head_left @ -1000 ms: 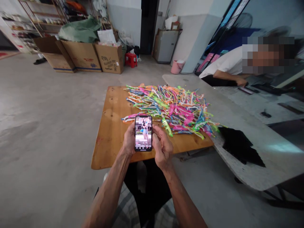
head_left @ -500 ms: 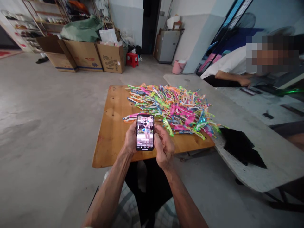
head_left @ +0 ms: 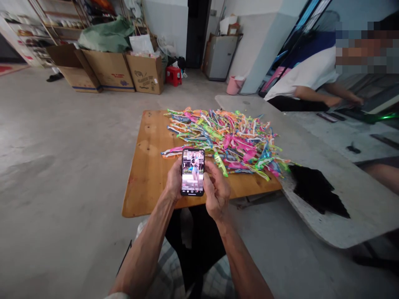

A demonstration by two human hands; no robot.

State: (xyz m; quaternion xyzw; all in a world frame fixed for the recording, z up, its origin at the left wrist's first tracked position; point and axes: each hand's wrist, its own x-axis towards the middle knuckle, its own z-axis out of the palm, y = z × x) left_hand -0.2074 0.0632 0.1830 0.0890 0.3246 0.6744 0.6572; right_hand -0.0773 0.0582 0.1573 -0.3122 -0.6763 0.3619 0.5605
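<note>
A smartphone (head_left: 193, 172) with a lit screen is held upright in front of me, over the near edge of a wooden board (head_left: 140, 182). The screen displays a standing figure. My left hand (head_left: 174, 178) is closed around the phone's left side. Along its right side, my right hand (head_left: 217, 189) is closed too, fingers curled behind the edge and thumb beside the screen. Just beyond the phone lies a spread heap of colourful plastic pieces (head_left: 240, 145) in pink, green, orange, blue and white.
A grey table (head_left: 314, 145) adjoins the board on the right, with black sheets (head_left: 318, 191) on it. Another person (head_left: 308, 79) leans over its far side. Cardboard boxes (head_left: 112, 70), a red stool (head_left: 173, 76) and a pink bucket (head_left: 235, 85) stand behind.
The phone and my left hand have shifted slightly right. The other person has moved to the right, with the arms reaching further that way.
</note>
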